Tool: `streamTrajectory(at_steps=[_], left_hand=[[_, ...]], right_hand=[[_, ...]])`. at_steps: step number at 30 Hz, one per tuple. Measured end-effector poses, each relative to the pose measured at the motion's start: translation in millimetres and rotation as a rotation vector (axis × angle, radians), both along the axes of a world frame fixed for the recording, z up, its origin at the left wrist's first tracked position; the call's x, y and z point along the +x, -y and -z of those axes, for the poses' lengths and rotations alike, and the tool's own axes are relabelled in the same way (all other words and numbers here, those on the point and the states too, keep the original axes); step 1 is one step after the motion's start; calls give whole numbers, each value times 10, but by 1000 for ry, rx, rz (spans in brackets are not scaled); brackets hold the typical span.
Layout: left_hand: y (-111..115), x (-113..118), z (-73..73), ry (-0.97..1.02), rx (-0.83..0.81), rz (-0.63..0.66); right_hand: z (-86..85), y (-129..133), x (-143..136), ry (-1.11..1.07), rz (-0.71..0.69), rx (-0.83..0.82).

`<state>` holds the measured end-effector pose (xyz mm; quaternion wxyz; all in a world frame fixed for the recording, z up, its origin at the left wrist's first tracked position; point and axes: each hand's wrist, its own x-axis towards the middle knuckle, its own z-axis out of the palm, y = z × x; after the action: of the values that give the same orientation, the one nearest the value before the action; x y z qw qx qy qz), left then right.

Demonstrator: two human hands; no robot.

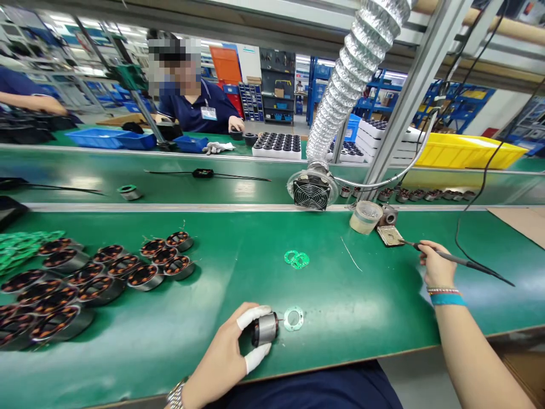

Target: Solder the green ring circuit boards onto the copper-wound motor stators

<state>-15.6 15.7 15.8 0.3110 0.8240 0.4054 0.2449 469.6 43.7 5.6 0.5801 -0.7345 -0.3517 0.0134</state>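
My left hand (232,343), with white covers on thumb and finger, grips a motor stator (267,329) lying on its side near the table's front edge. Just right of it a green ring-shaped circuit board (293,318) lies flat; a thin wire end of the stator points toward it. Held like a pen in my right hand (437,266) is a soldering iron (447,255). Its tip is at the sponge tray of the iron stand (390,235). Two more ring boards (297,259) overlap farther back, and a strand of solder wire (351,254) lies to their right.
Several stators (100,278) stand at the left beside a pile of green boards (25,247). A plastic tub (365,217) sits by the iron stand. A fan (312,193) on a foil duct hangs over the table's back edge. Across the line, a co-worker (191,108) handles dark parts.
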Motion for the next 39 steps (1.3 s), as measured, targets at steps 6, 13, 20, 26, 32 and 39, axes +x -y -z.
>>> streamTrajectory(at_steps=[6,13,20,26,32,39], left_hand=[[9,1,7,45,-38,-10],[1,19,-19,149,-153,-37],[138,199,77,421,-393,-45],[162,186,93,69,-47,-69],[157,140,121,-4,-5,-194],[151,158,133,0,22,-219]], right_hand=[[-214,90,-176,311,-241,-117],[-326,473,-1377,378,-660,-140],[-285,571,-2204,481,-1270,-4],[-243,609,-2483,290,-1049,-41],[-276,592,-2740,-347,-1259,-231],[-292,472,-2719,-481,-1353,-264]])
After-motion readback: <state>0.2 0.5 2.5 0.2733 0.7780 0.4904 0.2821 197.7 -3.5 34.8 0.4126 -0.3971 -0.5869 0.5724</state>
